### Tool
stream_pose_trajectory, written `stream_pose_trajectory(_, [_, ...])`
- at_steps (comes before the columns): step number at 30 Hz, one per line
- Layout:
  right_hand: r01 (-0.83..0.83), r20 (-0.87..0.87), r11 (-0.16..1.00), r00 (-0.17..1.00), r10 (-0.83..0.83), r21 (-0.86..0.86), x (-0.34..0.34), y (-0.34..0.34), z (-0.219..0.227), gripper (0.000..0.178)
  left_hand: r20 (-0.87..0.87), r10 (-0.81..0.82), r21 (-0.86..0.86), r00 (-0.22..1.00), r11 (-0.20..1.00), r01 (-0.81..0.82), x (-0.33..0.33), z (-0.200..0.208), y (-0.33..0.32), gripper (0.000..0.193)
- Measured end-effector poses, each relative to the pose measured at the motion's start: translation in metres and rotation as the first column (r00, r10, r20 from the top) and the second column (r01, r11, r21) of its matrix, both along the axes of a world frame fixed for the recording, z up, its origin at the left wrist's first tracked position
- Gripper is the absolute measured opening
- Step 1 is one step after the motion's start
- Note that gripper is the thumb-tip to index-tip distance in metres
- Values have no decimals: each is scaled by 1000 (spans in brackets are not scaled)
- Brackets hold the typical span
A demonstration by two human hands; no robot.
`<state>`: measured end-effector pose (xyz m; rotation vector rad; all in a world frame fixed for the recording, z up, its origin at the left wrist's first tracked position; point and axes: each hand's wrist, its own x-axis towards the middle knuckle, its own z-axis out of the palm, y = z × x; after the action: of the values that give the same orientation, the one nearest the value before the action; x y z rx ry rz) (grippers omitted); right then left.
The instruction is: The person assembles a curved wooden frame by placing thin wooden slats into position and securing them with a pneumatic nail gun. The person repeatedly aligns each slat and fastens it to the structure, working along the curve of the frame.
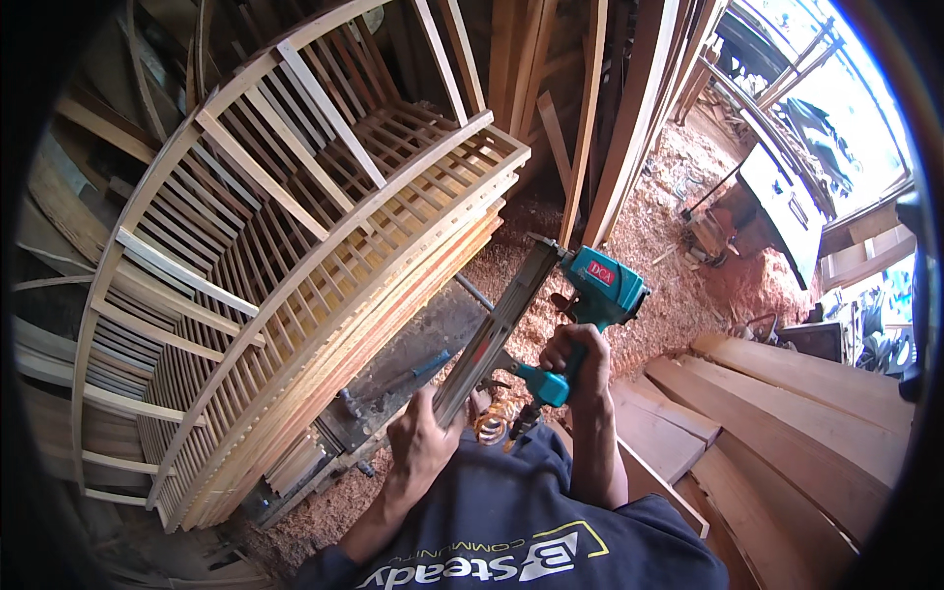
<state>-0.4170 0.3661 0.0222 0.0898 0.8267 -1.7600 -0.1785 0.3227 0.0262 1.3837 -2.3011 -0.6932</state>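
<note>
A teal pneumatic nail gun (605,282) is held in front of my body with its long metal magazine (501,320) slanting from upper right to lower left. My right hand (578,362) is wrapped around the gun's handle. The lower end of the magazine sits in the fingers of my left hand (423,433). Below the handle, a coiled orange air hose (492,425) shows beside the gun's air fitting. To the left stands a tall stack of curved wooden slatted frames (344,285), apart from both hands.
Under the stack is a grey workbench (398,369) with a blue-handled tool (430,364) on it. Sawdust and shavings (688,285) cover the floor. Wide boards (777,423) lie at right, and long upright planks (644,108) stand at the back.
</note>
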Motion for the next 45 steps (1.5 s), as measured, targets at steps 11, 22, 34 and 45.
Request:
stream_pose_trajectory(11, [-215,185,975,962,200,61,12,4,-27,23,-551,303,731,777,625,274,33,9,-44,74])
stream_pose_trajectory(22, [-361,320,931,889,327,49,45,-2,-42,20,-433,363,826,825,526,202,-60,-83,-121,25])
stream_pose_trajectory(34, [-357,272,930,906,323,85,54,-9,-37,44,-228,90,337,970,941,-8,-57,-71,-112,37])
stream_pose_trajectory(45, [-342,257,933,917,306,111,49,-9,-39,43,-287,305,686,908,728,-27,-1,-52,-114,61])
